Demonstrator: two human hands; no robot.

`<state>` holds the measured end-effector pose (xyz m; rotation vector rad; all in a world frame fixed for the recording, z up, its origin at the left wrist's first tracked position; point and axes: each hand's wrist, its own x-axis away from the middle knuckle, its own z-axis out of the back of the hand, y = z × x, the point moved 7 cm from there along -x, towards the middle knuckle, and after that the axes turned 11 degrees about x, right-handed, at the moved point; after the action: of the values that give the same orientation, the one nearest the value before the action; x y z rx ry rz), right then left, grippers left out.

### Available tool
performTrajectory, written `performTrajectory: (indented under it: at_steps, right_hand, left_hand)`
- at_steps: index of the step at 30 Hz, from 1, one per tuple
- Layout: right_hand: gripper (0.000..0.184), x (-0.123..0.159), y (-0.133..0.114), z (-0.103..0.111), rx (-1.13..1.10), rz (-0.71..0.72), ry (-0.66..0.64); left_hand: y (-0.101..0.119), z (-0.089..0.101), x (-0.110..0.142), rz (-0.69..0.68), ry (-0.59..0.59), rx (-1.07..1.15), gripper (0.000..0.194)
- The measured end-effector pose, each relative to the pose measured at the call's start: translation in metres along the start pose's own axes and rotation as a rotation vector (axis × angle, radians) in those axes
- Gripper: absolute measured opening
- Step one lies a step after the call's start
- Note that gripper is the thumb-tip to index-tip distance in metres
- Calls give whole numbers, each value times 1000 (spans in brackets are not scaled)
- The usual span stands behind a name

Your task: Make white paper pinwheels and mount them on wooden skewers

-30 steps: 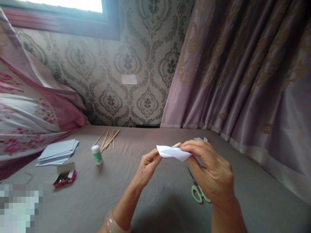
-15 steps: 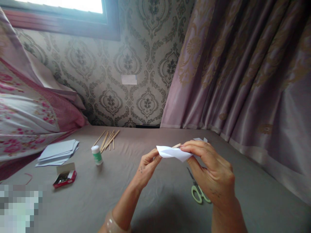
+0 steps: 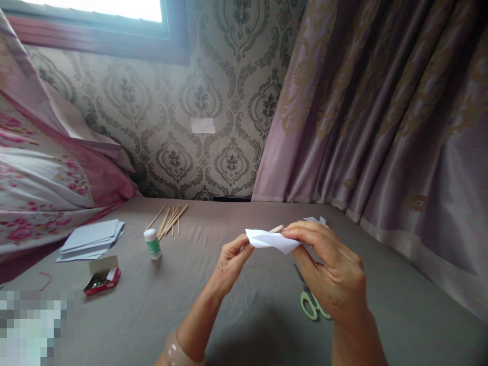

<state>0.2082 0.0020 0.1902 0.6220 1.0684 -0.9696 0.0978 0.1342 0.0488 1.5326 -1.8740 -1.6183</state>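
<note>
One piece of white paper (image 3: pixel 272 241), bent and curled, is held up above the surface (image 3: pixel 236 315) just right of the frame's center, with one pale wooden stick (image 3: pixel 276 229) showing along its upper edge. The left hand (image 3: pixel 233 260) has its grip closed on the paper's left end, thumb against bent fingers. The right hand (image 3: pixel 335 256) pinches the right end, thumb below and fingers above, the gap between them no wider than the paper; its fingertips meet the stick's visible end. One pair of scissors (image 3: pixel 306 291) with pale green handles lies at the lower right, partly hidden by the right hand, and at least one white scrap (image 3: pixel 322 219) shows beyond that hand. Left of center stands one green-and-white bottle (image 3: pixel 153 245); behind it lie several loose sticks (image 3: pixel 175 219), too overlapped to count surely. Farther left are one stack of white sheets (image 3: pixel 91 238), their number unclear, one open red box (image 3: pixel 110 283) of small metallic pieces, uncountable here, and one thin red bent strand (image 3: pixel 49 277).
</note>
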Motion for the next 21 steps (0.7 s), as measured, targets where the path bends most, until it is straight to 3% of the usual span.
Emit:
performTrajectory:
  at_steps: [21]
  right_hand:
    - [20, -2, -3, 2, 4, 6, 9]
  left_hand:
    - [-1, 3, 0, 1, 10, 0, 30]
